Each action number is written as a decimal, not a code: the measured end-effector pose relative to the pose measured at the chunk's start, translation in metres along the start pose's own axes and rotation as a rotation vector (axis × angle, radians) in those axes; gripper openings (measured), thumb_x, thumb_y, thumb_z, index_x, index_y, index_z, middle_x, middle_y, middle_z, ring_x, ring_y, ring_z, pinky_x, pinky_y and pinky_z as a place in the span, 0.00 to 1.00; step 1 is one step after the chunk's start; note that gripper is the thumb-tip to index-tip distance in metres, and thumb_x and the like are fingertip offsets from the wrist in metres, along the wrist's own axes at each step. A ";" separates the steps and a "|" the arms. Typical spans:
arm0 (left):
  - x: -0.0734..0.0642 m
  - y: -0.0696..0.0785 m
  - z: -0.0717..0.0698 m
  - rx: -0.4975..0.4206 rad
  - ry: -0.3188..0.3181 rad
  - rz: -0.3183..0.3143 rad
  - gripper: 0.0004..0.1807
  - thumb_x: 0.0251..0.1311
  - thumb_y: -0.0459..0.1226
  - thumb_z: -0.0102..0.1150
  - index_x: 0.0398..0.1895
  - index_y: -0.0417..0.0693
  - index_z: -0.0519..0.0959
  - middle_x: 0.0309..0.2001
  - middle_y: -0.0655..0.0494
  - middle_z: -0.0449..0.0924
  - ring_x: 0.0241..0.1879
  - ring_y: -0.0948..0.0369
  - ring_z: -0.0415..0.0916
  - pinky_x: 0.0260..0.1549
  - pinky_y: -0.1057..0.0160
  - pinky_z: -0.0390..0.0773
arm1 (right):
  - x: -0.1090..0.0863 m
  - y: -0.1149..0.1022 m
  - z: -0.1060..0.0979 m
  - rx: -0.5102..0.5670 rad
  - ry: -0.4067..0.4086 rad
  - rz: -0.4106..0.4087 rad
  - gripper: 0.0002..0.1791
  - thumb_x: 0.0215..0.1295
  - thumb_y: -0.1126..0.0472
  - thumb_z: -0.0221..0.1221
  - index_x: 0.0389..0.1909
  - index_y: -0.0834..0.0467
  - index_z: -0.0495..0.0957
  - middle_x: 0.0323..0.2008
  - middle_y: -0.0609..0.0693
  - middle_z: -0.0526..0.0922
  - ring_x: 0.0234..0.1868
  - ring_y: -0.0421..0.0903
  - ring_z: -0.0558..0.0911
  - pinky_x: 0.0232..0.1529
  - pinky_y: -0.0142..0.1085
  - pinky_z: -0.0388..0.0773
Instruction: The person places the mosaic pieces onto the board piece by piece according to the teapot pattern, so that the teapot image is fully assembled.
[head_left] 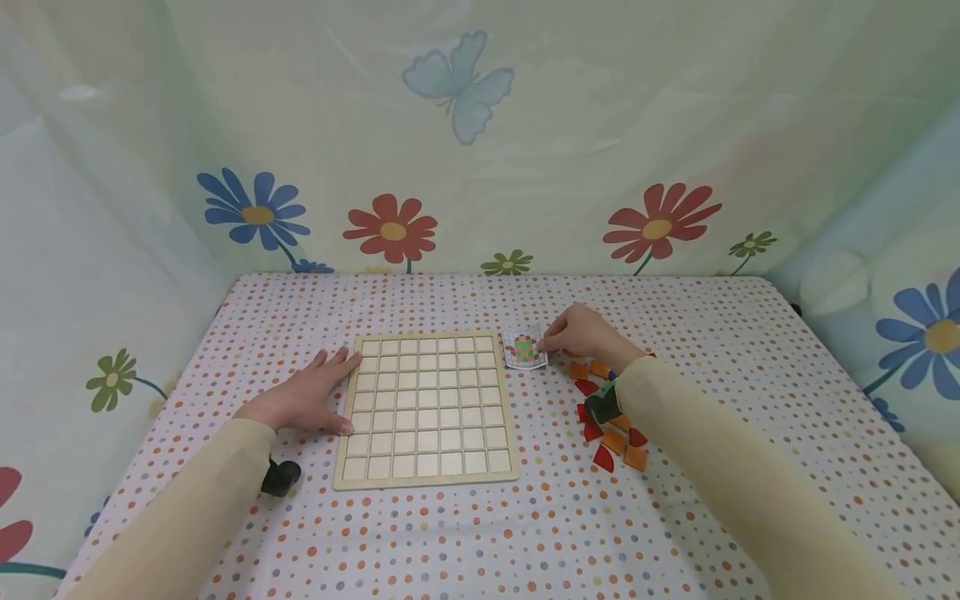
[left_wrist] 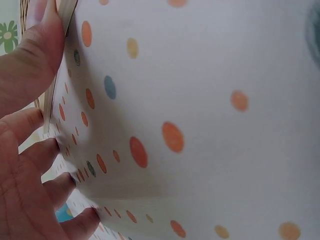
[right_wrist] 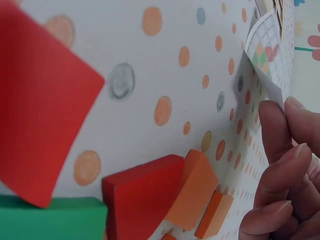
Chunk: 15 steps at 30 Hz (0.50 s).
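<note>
White dotted cloth [head_left: 442, 542] is being partly covered by a wooden grid board [head_left: 427, 418], its left edge being touched by the spread left hand [head_left: 309, 398]. Just right of it, a printed card [head_left: 523, 350] is being pinched by the right hand [head_left: 583, 330]. Nearby blocks [head_left: 614, 442] are being partly hidden, so count's unclear tbh.

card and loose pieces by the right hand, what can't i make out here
Card: head view, print too small to read finely; the right hand covers part of its edge.
Loose pieces: head view, partly hidden by the right sleeve, so no sure count.
Green piece: right wrist view, cut off by the left and bottom edges.
</note>
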<state>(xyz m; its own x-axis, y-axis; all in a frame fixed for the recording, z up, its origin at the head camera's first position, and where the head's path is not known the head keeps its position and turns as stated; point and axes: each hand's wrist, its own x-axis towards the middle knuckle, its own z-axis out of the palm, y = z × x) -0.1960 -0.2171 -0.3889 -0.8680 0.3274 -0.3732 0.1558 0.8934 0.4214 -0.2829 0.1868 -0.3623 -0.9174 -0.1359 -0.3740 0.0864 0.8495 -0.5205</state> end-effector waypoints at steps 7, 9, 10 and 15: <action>-0.001 -0.002 0.002 -0.006 -0.002 0.018 0.61 0.52 0.46 0.78 0.82 0.43 0.49 0.82 0.35 0.39 0.80 0.31 0.33 0.73 0.26 0.48 | 0.002 0.002 0.003 0.007 -0.027 0.001 0.14 0.67 0.57 0.67 0.41 0.66 0.86 0.20 0.46 0.78 0.22 0.40 0.71 0.23 0.30 0.67; -0.001 -0.002 0.001 -0.003 -0.001 0.020 0.61 0.52 0.46 0.77 0.82 0.42 0.49 0.82 0.34 0.39 0.80 0.31 0.33 0.73 0.26 0.48 | 0.003 0.002 0.003 0.005 -0.034 0.002 0.14 0.68 0.56 0.67 0.40 0.65 0.86 0.19 0.47 0.77 0.21 0.41 0.70 0.22 0.30 0.67; -0.001 -0.002 0.001 -0.001 0.000 0.020 0.61 0.52 0.46 0.77 0.82 0.42 0.49 0.82 0.34 0.39 0.80 0.31 0.33 0.73 0.26 0.48 | 0.004 0.002 0.003 0.005 -0.035 0.004 0.14 0.68 0.56 0.67 0.40 0.65 0.87 0.19 0.46 0.77 0.21 0.41 0.70 0.22 0.31 0.67; -0.001 -0.001 0.000 0.004 0.001 0.011 0.60 0.52 0.46 0.77 0.82 0.42 0.49 0.82 0.34 0.39 0.80 0.31 0.33 0.73 0.26 0.47 | 0.005 0.000 0.002 -0.005 -0.023 -0.002 0.14 0.68 0.55 0.67 0.39 0.65 0.87 0.19 0.46 0.77 0.22 0.41 0.71 0.23 0.30 0.67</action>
<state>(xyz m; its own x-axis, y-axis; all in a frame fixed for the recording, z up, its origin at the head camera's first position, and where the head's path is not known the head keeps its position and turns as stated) -0.1949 -0.2186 -0.3892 -0.8667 0.3367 -0.3681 0.1668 0.8910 0.4223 -0.2861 0.1852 -0.3660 -0.9083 -0.1491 -0.3908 0.0827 0.8519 -0.5171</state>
